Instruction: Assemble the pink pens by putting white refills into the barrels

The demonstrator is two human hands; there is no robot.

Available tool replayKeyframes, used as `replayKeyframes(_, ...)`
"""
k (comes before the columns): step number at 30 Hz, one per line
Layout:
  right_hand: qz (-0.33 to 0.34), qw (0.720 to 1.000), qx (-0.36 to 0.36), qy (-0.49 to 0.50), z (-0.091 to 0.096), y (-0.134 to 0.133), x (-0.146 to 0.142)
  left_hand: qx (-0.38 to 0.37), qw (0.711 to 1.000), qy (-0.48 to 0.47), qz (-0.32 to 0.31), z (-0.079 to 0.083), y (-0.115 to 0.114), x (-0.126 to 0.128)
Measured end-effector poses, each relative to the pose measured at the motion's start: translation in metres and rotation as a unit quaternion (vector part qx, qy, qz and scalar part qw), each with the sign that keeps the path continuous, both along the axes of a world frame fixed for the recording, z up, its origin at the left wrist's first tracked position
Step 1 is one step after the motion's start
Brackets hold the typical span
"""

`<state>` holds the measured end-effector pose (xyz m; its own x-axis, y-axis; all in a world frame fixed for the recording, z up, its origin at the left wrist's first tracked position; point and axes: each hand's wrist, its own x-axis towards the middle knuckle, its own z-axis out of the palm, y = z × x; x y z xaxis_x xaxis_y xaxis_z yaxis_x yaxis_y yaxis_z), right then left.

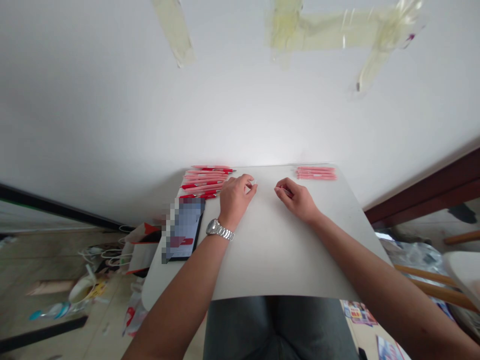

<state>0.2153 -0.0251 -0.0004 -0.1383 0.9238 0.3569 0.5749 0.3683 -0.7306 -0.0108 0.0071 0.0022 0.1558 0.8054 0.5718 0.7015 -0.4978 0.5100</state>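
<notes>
My left hand, with a metal watch on its wrist, is over the table just right of a pile of pink and red pens. Its thumb and forefinger pinch a small whitish piece, too small to name. A short gap away, my right hand is closed, fingers curled in. Part of a thin pale thing shows between its fingers; the rest is hidden in the hand. Beyond my right hand, several pink pens lie side by side near the table's back edge.
A phone, partly pixelated, lies on the white table at its left side. The back edge meets a white wall with strips of yellowed tape. A bottle, cup and bags lie on the floor to the left; a chair stands right.
</notes>
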Motion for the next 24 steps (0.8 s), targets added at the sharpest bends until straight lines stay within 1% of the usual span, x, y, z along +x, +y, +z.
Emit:
replayKeyframes(7, 0.004, 1.0, -0.003, -0.001, 0.0, 0.0, -0.001, -0.03, 0.999, -0.032, -0.016, -0.005, 0.003, 0.002)
replayKeyframes(9, 0.005, 1.0, -0.006, -0.001, 0.0, 0.0, -0.001, -0.031, 0.999, -0.01, -0.012, -0.005, 0.003, 0.002)
replayKeyframes(14, 0.006, 1.0, -0.01, 0.001, -0.001, 0.001, 0.0, -0.031, 0.996, 0.086, 0.02, 0.001, -0.002, 0.003)
replayKeyframes(17, 0.006, 1.0, -0.011, 0.003, -0.002, 0.001, 0.0, -0.039, 0.993, 0.112, 0.027, 0.005, -0.004, 0.002)
replayKeyframes(20, 0.005, 1.0, -0.013, 0.004, -0.002, 0.001, 0.0, -0.045, 0.991, 0.122, 0.017, 0.006, -0.004, 0.0)
replayKeyframes(24, 0.001, 1.0, -0.015, 0.004, -0.002, 0.001, 0.0, -0.029, 0.989, 0.145, -0.009, 0.004, -0.005, 0.0)
